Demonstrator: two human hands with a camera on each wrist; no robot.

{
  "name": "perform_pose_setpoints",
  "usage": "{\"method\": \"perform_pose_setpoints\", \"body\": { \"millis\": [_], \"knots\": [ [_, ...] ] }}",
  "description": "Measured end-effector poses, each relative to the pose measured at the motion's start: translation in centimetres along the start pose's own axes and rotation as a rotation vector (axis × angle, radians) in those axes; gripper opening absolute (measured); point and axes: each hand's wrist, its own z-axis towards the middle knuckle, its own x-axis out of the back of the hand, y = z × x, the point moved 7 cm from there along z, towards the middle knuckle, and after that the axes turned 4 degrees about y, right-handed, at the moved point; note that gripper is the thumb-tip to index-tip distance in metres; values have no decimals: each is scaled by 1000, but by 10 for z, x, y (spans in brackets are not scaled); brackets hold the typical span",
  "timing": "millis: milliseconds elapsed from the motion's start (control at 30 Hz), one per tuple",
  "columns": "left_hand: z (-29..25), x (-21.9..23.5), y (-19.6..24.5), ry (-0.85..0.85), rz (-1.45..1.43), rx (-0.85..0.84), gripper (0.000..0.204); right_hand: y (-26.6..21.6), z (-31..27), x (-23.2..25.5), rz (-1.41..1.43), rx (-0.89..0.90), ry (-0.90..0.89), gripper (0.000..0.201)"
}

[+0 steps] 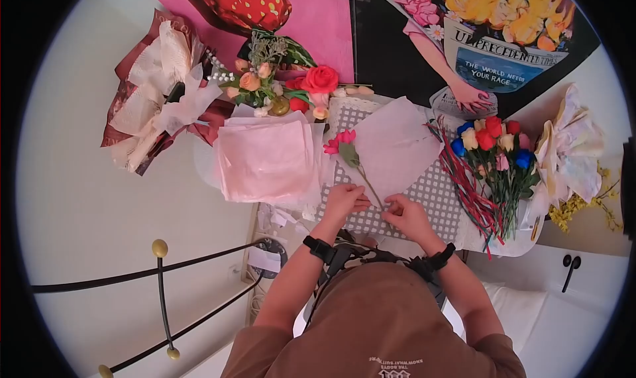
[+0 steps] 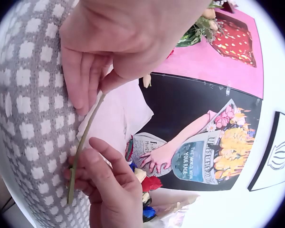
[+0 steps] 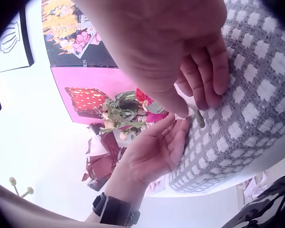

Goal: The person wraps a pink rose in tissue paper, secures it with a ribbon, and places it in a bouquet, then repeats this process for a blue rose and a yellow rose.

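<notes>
A pink artificial flower [image 1: 340, 141] with one green leaf lies on a pale pink sheet of wrapping paper [image 1: 397, 133], turned cornerwise. Its stem [image 2: 85, 135] runs down to the sheet's near corner, between both hands. My left hand [image 1: 346, 202] is just left of the stem, fingers loosely bent and fingertips close to it. On the other side, my right hand [image 1: 405, 214] is at the stem's lower end [image 3: 200, 118], thumb and fingers parted around it. The flower head is hidden in the left wrist view.
A stack of pink paper [image 1: 265, 159] is to the left, with a wrapped bouquet [image 1: 159, 93] and assorted flowers [image 1: 265, 80] behind. Rose stems [image 1: 500, 153], red ribbons [image 1: 464, 192] and crumpled wrapping [image 1: 570, 146] are at right. A grey-white checked cloth [image 1: 434, 209] covers the table.
</notes>
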Motion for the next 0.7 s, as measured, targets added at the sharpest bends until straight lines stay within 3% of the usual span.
{"method": "perform_pose_setpoints", "body": {
  "millis": [67,100,200,300,467,700],
  "knots": [
    [-2,-4,0,-2,-3,-19,28,-9,-1,1,127,8,-35,37],
    [-8,-12,-16,-2,-21,19,28,1,-12,3,116,-26,-58,37],
    [4,-22,-11,-22,-94,16,27,7,6,12,81,47,-8,37],
    [3,-23,-13,-48,-45,23,27,12,7,10,114,8,-22,36],
    [3,-23,-5,-6,47,-37,26,0,7,13,-7,121,7,33],
    [-1,-23,6,-40,15,41,23,-32,7,14,-343,358,23,27]
  ]
}}
